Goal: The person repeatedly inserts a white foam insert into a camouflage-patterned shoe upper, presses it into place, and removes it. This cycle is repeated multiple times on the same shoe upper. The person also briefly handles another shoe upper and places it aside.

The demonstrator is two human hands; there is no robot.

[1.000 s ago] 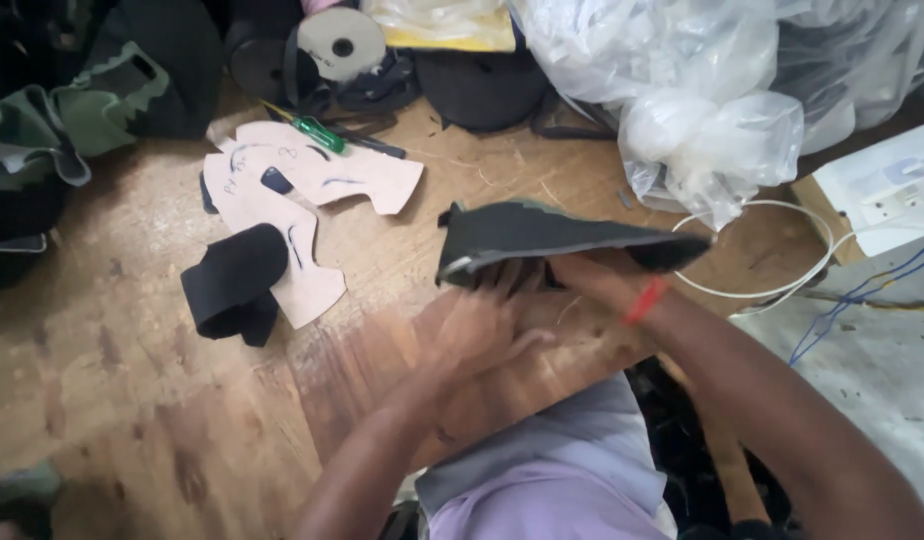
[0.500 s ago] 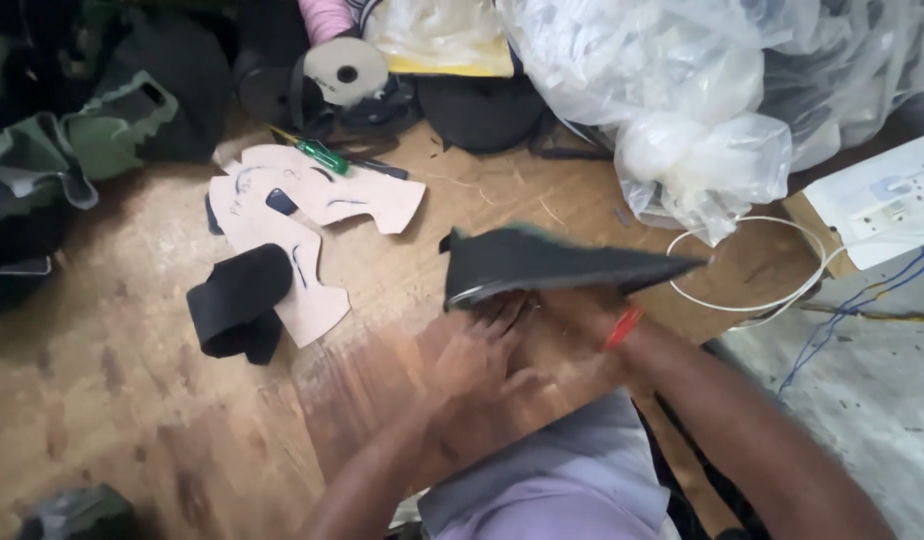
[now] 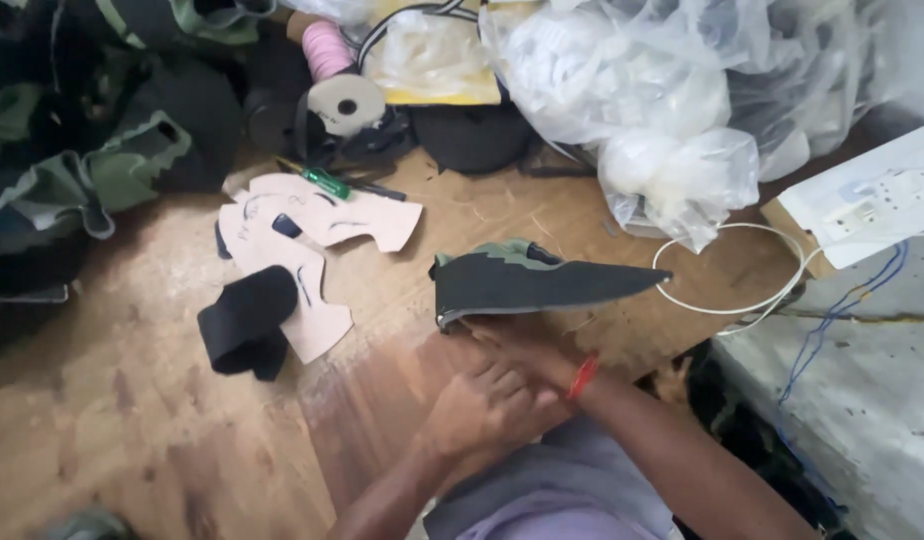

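Observation:
My right hand (image 3: 527, 345), with a red band at the wrist, grips the underside of a stack of black and green cut fabric pieces (image 3: 527, 280) held level above the wooden table (image 3: 132, 410). My left hand (image 3: 487, 405) is curled just below and in front of the right hand, fingers closed; whether it holds anything is hidden. Left of the stack lie pale cardboard patterns (image 3: 317, 225) and a roll of black material (image 3: 247, 320).
Green and black fabric is heaped at the far left (image 3: 92, 150). A pink thread spool (image 3: 327, 50), a tape roll (image 3: 347, 100) and a green-handled tool (image 3: 327, 182) lie at the back. Clear plastic bags (image 3: 672, 100) fill the back right. A white power strip (image 3: 872, 200) and white cable (image 3: 732, 300) sit at right.
The stack of fabric pieces has stayed in my right hand, raised slightly. My left hand has drawn back toward my body, below the right wrist.

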